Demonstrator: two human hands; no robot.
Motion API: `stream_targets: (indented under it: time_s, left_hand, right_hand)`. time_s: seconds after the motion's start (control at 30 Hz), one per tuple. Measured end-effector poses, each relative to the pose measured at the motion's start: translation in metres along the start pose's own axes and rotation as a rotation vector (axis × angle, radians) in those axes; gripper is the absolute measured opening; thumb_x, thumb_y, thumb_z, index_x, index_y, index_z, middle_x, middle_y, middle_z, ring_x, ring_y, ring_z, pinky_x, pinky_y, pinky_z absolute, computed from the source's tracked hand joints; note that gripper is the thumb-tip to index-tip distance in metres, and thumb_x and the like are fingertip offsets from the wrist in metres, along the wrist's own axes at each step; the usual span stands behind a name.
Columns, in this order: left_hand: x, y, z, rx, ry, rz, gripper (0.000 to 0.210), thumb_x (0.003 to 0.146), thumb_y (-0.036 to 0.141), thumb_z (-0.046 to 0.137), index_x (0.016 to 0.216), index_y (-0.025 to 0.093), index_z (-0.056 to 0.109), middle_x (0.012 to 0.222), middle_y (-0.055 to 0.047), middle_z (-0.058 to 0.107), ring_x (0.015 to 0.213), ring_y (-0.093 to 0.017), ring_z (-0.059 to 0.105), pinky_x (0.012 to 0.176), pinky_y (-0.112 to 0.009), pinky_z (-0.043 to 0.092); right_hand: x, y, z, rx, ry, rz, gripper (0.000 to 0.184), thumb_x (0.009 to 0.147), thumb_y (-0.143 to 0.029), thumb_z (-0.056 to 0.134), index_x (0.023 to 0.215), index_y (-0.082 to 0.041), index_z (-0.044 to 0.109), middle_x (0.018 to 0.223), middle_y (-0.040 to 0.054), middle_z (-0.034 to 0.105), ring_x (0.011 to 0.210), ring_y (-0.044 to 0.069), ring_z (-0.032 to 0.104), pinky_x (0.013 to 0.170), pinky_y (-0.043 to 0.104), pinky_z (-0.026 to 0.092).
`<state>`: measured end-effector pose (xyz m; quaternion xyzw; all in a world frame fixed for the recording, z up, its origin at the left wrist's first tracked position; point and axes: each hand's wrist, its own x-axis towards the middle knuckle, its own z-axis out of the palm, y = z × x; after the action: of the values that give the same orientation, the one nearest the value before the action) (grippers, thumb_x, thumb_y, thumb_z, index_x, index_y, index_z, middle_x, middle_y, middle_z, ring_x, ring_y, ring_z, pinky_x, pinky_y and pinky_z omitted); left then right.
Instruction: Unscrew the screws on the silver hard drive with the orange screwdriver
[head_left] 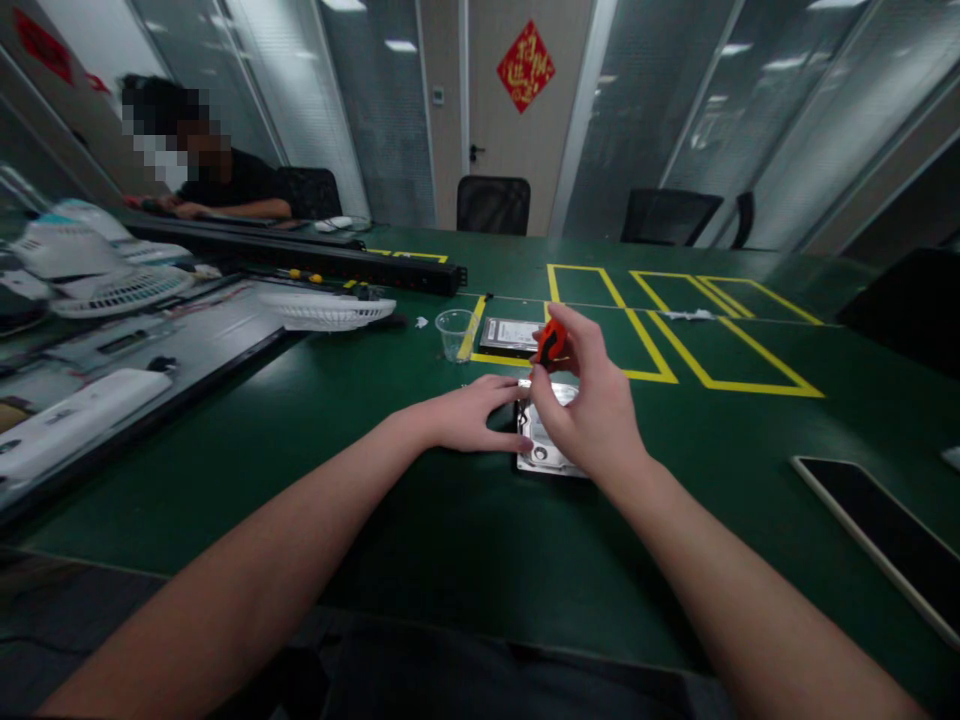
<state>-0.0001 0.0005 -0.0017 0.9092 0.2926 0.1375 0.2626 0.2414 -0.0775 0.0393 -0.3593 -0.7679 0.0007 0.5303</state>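
Note:
A silver hard drive (553, 458) lies flat on the green table in front of me. My left hand (480, 412) holds it at its left side, thumb on the near part and fingers at the far left corner, with a gap between them. Above the drive, my right hand (600, 400) grips a screwdriver (553, 342) by its red and black handle. The screwdriver points down toward the drive's far left area; its tip is hidden by my fingers. A second hard drive (511, 336), with a white label, rests just beyond. Beside that stands a clear plastic cup (454, 335).
Yellow tape rectangles (757, 385) mark the table (390, 540). A phone (885, 530) lies at the right. White fan parts (326, 310), a long black bar (405, 270) and a large flat panel (217, 330) fill the left. Another person (240, 185) sits at the far left.

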Motion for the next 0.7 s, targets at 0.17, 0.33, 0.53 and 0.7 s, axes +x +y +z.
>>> stream_targets:
  time_s: [0.17, 0.33, 0.53, 0.7]
  left_hand:
    - [-0.0004, 0.0014, -0.0003, -0.001, 0.007, 0.026, 0.101, 0.111, 0.088, 0.09, 0.193, 0.034, 0.065, 0.205, -0.017, 0.058, 0.193, -0.051, 0.05, 0.161, -0.073, 0.041]
    - [0.0001, 0.0023, -0.001, 0.0, -0.012, -0.012, 0.105, 0.11, 0.091, 0.089, 0.19, 0.027, 0.066, 0.207, -0.022, 0.053, 0.194, -0.052, 0.049, 0.162, -0.073, 0.039]
    - [0.0, 0.0049, -0.0027, -0.003, -0.024, -0.032, 0.107, 0.109, 0.087, 0.093, 0.195, 0.031, 0.062, 0.208, -0.021, 0.052, 0.196, -0.052, 0.047, 0.162, -0.073, 0.04]
    - [0.0002, 0.0075, -0.0038, 0.006, -0.011, -0.007, 0.102, 0.11, 0.084, 0.094, 0.193, 0.032, 0.065, 0.204, -0.019, 0.059, 0.193, -0.051, 0.051, 0.161, -0.073, 0.042]
  right_hand:
    - [0.0017, 0.0007, -0.002, -0.054, 0.014, -0.022, 0.067, 0.115, -0.023, 0.078, 0.18, -0.035, 0.066, 0.146, 0.0117, 0.085, 0.113, 0.033, 0.083, 0.1, 0.056, 0.082]
    - [0.0011, 0.0024, 0.0004, -0.037, 0.026, -0.023, 0.068, 0.116, -0.018, 0.073, 0.181, -0.035, 0.064, 0.148, 0.0123, 0.086, 0.109, 0.032, 0.085, 0.101, 0.057, 0.083]
    - [-0.0032, 0.0025, 0.0026, 0.005, -0.021, 0.039, 0.079, 0.117, -0.018, 0.066, 0.193, -0.036, 0.048, 0.157, 0.0146, 0.085, 0.114, 0.033, 0.091, 0.107, 0.059, 0.083]
    - [-0.0001, 0.0017, -0.0015, -0.038, 0.0, 0.003, 0.071, 0.115, -0.023, 0.076, 0.184, -0.036, 0.061, 0.158, 0.0139, 0.084, 0.114, 0.033, 0.087, 0.104, 0.058, 0.083]
